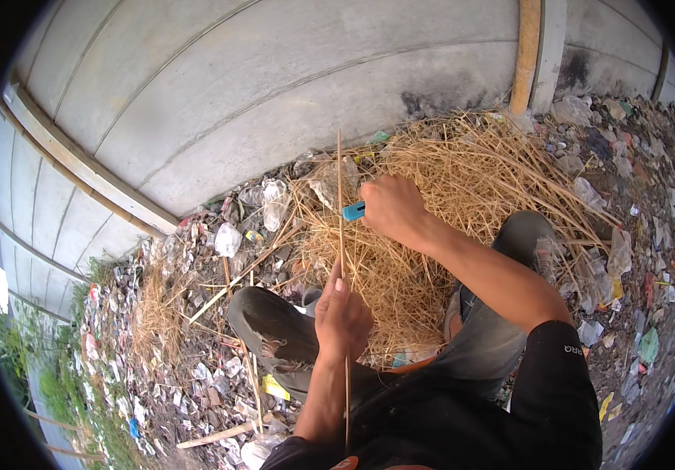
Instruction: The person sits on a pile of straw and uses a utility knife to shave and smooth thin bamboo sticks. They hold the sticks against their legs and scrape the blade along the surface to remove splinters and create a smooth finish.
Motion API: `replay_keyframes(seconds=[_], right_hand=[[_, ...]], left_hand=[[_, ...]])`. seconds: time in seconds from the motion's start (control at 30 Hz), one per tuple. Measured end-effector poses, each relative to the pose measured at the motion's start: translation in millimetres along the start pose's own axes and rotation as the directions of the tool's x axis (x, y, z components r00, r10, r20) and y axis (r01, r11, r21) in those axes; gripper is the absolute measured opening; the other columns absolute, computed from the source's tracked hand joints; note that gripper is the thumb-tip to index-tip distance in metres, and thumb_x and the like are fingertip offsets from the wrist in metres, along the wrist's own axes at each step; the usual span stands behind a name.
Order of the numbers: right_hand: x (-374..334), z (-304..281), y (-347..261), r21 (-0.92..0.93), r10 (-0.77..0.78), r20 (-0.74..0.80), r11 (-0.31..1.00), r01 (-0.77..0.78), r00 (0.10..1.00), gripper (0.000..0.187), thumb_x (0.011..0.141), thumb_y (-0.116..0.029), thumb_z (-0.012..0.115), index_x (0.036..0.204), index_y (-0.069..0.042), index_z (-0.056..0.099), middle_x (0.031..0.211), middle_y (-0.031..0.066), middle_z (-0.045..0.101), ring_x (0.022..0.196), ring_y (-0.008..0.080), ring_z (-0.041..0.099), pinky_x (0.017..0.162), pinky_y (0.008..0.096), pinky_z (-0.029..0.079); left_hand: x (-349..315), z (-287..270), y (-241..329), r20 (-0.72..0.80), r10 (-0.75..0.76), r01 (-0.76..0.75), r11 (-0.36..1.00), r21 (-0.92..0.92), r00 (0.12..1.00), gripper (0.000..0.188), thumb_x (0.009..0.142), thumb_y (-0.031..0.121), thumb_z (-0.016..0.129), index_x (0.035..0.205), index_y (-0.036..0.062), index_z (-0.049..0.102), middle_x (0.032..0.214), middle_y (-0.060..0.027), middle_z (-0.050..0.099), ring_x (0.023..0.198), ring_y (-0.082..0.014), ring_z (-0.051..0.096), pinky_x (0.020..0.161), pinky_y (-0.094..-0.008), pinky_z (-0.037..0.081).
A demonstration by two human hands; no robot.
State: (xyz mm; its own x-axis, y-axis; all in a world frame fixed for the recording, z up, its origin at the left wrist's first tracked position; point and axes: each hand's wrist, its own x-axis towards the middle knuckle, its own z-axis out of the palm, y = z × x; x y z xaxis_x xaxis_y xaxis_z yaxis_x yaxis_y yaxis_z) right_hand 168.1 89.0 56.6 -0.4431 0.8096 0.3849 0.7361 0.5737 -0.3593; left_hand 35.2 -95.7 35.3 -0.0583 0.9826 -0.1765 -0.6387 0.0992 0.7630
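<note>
A long thin bamboo strip [340, 180] stands nearly upright in front of me, its lower end reaching down to my lap. My left hand [341, 317] is closed around it between my knees, the thumb lying along the strip. Above that, my right hand [392, 207] is closed in a fist on a teal utility knife [354, 211]. The knife's end meets the strip from the right; its blade is too small to make out. Beneath both hands spreads a heap of straw-coloured shavings [416, 290].
A grey concrete panel wall [298, 70] rises ahead, with a wooden post [525, 55] against it. Litter and plastic scraps [228, 239] cover the ground on both sides. Loose strips [220, 435] lie at the left. My bent knees [263, 317] flank the heap.
</note>
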Motion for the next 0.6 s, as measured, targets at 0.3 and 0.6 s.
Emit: replay_keyframes(seconds=[0.3,0.6], right_hand=[[49,-51,106,0.121,0.519,-0.162,0.855,-0.505,0.839,0.018,0.087,-0.012,0.066,0.080,0.004,0.071,0.056,0.0124,0.062,0.048,0.0224,0.062,0.046,0.0369,0.049],[-22,-11,-22,0.153,0.001,0.231,0.988,-0.037,0.973,0.012,0.080,-0.008,0.067,0.070,0.000,0.067,0.049,0.0090,0.053,0.044,0.0206,0.054,0.048,0.0386,0.045]], left_hand=[[-57,-17,-44,0.173,-0.082,0.063,0.992,0.112,0.982,0.053,0.106,0.015,0.050,0.156,0.0077,0.035,0.057,0.0077,0.031,0.045,-0.0042,0.030,0.044,-0.0229,0.028],[-5,-29,19,-0.027,0.256,-0.216,0.862,0.458,0.966,0.043,0.104,0.012,0.057,0.143,-0.0034,0.051,0.074,0.0098,0.049,0.058,0.0017,0.038,0.050,-0.0177,0.028]])
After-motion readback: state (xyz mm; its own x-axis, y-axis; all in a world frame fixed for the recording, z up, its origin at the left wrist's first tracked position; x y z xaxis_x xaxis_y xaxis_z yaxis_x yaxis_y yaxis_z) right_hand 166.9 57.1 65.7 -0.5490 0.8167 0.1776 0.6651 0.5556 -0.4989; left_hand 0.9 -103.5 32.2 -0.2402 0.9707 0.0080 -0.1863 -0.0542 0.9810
